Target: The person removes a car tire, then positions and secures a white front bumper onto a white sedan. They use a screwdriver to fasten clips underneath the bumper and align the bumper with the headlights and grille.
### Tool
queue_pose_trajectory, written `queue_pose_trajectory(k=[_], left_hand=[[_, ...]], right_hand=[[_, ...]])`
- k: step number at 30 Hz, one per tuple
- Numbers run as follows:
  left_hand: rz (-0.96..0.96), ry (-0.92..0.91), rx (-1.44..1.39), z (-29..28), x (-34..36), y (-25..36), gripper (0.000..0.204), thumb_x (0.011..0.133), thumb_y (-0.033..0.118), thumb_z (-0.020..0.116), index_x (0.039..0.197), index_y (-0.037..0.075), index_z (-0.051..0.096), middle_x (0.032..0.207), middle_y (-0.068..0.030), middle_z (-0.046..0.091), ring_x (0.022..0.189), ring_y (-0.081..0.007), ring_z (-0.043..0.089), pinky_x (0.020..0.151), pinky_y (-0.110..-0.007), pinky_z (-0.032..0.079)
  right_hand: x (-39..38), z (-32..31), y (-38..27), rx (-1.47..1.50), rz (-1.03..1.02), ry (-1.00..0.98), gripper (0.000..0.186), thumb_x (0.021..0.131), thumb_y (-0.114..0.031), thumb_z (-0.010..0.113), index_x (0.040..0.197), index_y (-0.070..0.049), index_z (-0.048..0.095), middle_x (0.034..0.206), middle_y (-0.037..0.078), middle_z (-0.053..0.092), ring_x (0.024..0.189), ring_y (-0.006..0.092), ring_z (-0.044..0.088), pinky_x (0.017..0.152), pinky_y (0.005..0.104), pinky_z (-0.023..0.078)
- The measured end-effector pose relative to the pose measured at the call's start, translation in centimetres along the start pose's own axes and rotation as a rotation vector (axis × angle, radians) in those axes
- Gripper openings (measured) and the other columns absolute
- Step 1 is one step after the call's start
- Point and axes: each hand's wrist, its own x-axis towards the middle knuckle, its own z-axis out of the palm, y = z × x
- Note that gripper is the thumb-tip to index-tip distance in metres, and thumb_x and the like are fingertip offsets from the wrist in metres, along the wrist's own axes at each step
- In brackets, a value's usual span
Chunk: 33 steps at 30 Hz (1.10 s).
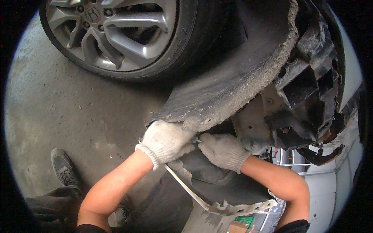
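Left hand (165, 141) and right hand (223, 151), both in pale knit gloves, meet at the lower edge of a dark wheel-arch liner (221, 83). The left is curled over the liner's corner; the right is bent inward, thumb and fingers drawn toward a small metallic piece (198, 140) lying between the two. Which hand grips that piece cannot be told, since the gloves cover its ends. The liner lies between the wheel (99, 42) and a black moulded structure (309, 79), its fibrous, dirt-crusted margin facing the latter.

State of the work, as judged: the structure is uncovered and the liner's long margin appears free of any panel, so the area seems opened up; the point at the gloves appears unsettled. Whether the small piece is a fastener, and whether it is seated, is not shown.

Below the hands, a panel with a pale edge (184, 184) runs down to a notched flange. Containers: past this flange lie a brown carton (236, 227) and a green box-like item (244, 221); their contents cannot be seen. At left, a dark shoe (65, 169) rests on the grey floor (97, 112).
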Motion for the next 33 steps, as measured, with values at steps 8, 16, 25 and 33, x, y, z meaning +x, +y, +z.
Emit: queue_pose_trajectory(k=[8, 16, 25, 33], left_hand=[[0.061, 0.007, 0.014, 1.2, 0.8, -0.4, 0.035, 0.079, 0.044, 0.069, 0.092, 0.011, 0.068, 0.081, -0.016, 0.066, 0.078, -0.0337, 0.067, 0.067, -0.046, 0.052], [0.124, 0.043, -0.209, 3.3, 0.6, -1.5, 0.045, 0.082, 0.053, 0.065, 0.092, 0.01, 0.069, 0.079, -0.0176, 0.064, 0.078, -0.0358, 0.066, 0.069, -0.046, 0.052], [-0.063, -0.133, -0.356, 2.1, 0.2, -0.7, 0.044, 0.083, 0.047, 0.065, 0.103, 0.008, 0.07, 0.091, -0.0206, 0.066, 0.086, -0.0365, 0.065, 0.078, -0.044, 0.051], [0.024, -0.046, -0.41, 3.8, 0.1, -1.5, 0.043, 0.084, 0.048, 0.065, 0.096, 0.007, 0.073, 0.093, -0.0204, 0.067, 0.087, -0.036, 0.066, 0.078, -0.043, 0.052]], right_hand=[[0.0, 0.7, 0.1, 0.017, 0.022, 0.117, 0.029, 0.095, -0.033, 0.053, 0.107, -0.007, 0.056, 0.068, 0.021, 0.063, 0.06, 0.0391, 0.064, 0.056, 0.0516, 0.05], [-0.3, 0.5, 0.4, 0.142, -0.024, 0.097, 0.03, 0.095, -0.032, 0.055, 0.111, -0.008, 0.055, 0.068, 0.022, 0.063, 0.062, 0.0413, 0.064, 0.057, 0.0528, 0.05], [1.2, 0.8, 0.7, 0.084, -0.014, -0.016, 0.047, 0.097, -0.051, 0.048, 0.102, -0.006, 0.058, 0.072, 0.023, 0.064, 0.065, 0.0424, 0.064, 0.059, 0.0518, 0.051], [1.1, 1.5, 1.2, -0.051, -0.091, 0.023, 0.03, 0.093, -0.033, 0.053, 0.085, -0.005, 0.057, 0.067, 0.018, 0.063, 0.059, 0.0378, 0.063, 0.055, 0.0496, 0.05]])
